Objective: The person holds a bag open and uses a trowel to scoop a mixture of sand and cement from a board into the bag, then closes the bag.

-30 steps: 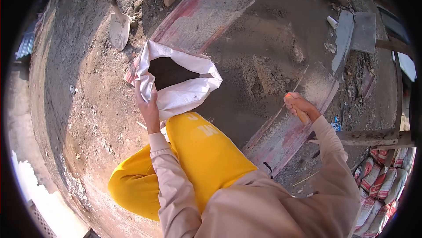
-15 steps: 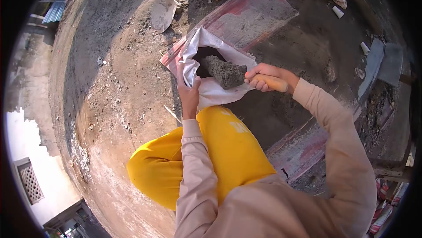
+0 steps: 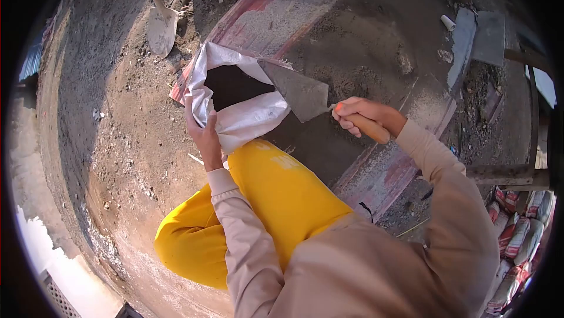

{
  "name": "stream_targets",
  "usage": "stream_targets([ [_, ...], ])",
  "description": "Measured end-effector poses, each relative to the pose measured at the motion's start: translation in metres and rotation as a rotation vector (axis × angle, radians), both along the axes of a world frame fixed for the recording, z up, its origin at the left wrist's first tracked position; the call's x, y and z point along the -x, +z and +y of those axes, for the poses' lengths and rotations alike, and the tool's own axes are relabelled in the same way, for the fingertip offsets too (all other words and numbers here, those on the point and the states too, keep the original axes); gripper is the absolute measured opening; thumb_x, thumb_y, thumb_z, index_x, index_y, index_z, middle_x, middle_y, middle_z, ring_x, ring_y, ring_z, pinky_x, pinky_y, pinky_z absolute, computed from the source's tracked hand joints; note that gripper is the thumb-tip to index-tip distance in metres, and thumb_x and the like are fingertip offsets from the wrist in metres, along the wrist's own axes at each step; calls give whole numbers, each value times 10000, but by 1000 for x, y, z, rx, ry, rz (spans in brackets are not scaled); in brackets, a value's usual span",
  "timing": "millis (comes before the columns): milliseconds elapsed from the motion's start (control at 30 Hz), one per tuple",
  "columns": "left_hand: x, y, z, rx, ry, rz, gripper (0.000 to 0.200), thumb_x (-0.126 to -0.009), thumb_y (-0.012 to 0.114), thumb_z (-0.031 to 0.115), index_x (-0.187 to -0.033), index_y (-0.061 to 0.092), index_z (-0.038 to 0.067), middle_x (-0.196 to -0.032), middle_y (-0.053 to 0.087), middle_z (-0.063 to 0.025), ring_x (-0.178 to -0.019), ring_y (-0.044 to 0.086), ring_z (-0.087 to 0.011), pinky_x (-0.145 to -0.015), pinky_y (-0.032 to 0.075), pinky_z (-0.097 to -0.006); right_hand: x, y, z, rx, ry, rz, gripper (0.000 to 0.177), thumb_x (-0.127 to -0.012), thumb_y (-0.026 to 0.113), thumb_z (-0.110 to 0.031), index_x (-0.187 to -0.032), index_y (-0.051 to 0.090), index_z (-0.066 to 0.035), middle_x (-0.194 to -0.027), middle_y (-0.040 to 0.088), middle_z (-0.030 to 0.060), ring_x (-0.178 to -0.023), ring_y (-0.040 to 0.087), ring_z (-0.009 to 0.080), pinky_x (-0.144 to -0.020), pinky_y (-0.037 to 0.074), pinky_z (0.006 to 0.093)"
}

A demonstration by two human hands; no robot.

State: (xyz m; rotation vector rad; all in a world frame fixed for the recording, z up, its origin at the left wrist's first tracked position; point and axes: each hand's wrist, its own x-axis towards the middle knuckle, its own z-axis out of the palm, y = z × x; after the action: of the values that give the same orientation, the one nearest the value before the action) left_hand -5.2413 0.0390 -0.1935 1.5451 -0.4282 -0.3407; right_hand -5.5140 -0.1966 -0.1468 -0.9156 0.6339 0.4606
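Note:
A white woven sack [image 3: 252, 115] stands in front of my yellow-clad knee, its mouth wide and dark inside. With my left hand [image 3: 205, 136] I grip the near left edge of its rim. My right hand [image 3: 365, 116] is wrapped around the wooden handle of a trowel [image 3: 298, 90]. The grey trowel blade points left, its tip at the right side of the sack's mouth, and its upper face carries no heap. How deep the sack is filled cannot be seen.
Behind the sack lies a reddish, dust-covered board [image 3: 276, 15], with another board [image 3: 385, 183] at the right. A shovel [image 3: 163, 30] rests on the dirt at upper left. Stacked bags [image 3: 520, 241] fill the lower right. White cups [image 3: 448, 22] lie at upper right.
The dark, crumbly material heaped on the trowel is gone from the blade. My right hand has drawn the trowel back to the right from the sack's mouth. The view has shifted rightward.

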Motion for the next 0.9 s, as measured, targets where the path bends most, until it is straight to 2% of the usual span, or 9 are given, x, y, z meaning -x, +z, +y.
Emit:
stream_targets([
  [33, 0, 2, -1, 7, 7, 2, 634, -724, 562, -39, -1324, 358, -13, -1332, 392, -147, -1227, 374, -239, -1035, 255, -327, 25, -6, -1, 2, -22, 11, 191, -851, 517, -260, -853, 509, -69, -601, 475, 9, -473, 481, 120, -472, 450, 270],
  [100, 2, 7, -3, -4, -24, 11, 622, -731, 551, -48, -1321, 357, -20, -1340, 382, -147, -1234, 366, -239, -1041, 245, -330, 74, -43, 2, 760, -37, 47, 276, -859, 533, -322, -897, 518, -49, -630, 509, 41, -542, 542, 169, -546, 460, 341],
  [133, 3, 9, -3, -14, -21, 12, 619, -735, 545, -51, -1323, 354, -23, -1343, 379, -146, -1233, 368, -238, -1040, 246, -331, 96, -61, 9, 754, -53, 51, 276, -859, 533, -322, -897, 518, -49, -630, 509, 41, -542, 542, 169, -546, 460, 341],
  [200, 5, 11, -4, -11, -17, 15, 620, -742, 535, -55, -1330, 344, -23, -1349, 369, -142, -1231, 365, -236, -1037, 250, -334, 129, -101, 30, 1618, -135, 222, 318, -866, 526, -350, -904, 510, -35, -635, 526, 57, -606, 572, 173, -583, 458, 369],
  [300, 5, 9, -5, 15, 7, 111, 622, -741, 528, -59, -1333, 340, -23, -1352, 362, -140, -1230, 364, -239, -1037, 249, -336, 133, -151, 73, 1489, -193, 322, 315, -865, 531, -329, -910, 503, -18, -629, 536, 66, -575, 574, 159, -534, 462, 352],
  [367, 7, 12, -6, 0, -24, 78, 619, -743, 519, -67, -1333, 338, -25, -1351, 358, -142, -1219, 373, -245, -1034, 254, -339, 109, -150, 105, 780, -357, 335, 281, -849, 547, -285, -900, 509, -11, -607, 526, 59, -494, 546, 148, -454, 449, 315],
  [500, 12, 20, -7, 23, -10, 131, 629, -752, 517, -68, -1346, 320, -10, -1341, 360, -148, -1207, 385, -251, -1024, 278, -348, 71, -173, 153, 369, -164, 162, 230, -828, 561, -243, -788, 518, -21, -606, 517, 43, -437, 506, 128, -400, 428, 286],
  [700, 12, 17, 0, 33, -19, 146, 641, -753, 524, -58, -1353, 309, 0, -1335, 362, -150, -1206, 384, -257, -1022, 293, -361, 15, -203, 141, 122, -316, 144, 219, -838, 562, -249, -778, 523, -42, -594, 490, 18, -431, 470, 117, -394, 408, 276],
  [900, 9, 14, 3, 1, -12, 82, 617, -754, 533, -30, -1337, 332, -17, -1331, 366, -156, -1210, 377, -268, -1027, 282, -372, 17, -190, 86, 247, -457, 206, 207, -851, 556, -236, -765, 517, -51, -593, 489, 10, -443, 469, 103, -396, 406, 269],
])
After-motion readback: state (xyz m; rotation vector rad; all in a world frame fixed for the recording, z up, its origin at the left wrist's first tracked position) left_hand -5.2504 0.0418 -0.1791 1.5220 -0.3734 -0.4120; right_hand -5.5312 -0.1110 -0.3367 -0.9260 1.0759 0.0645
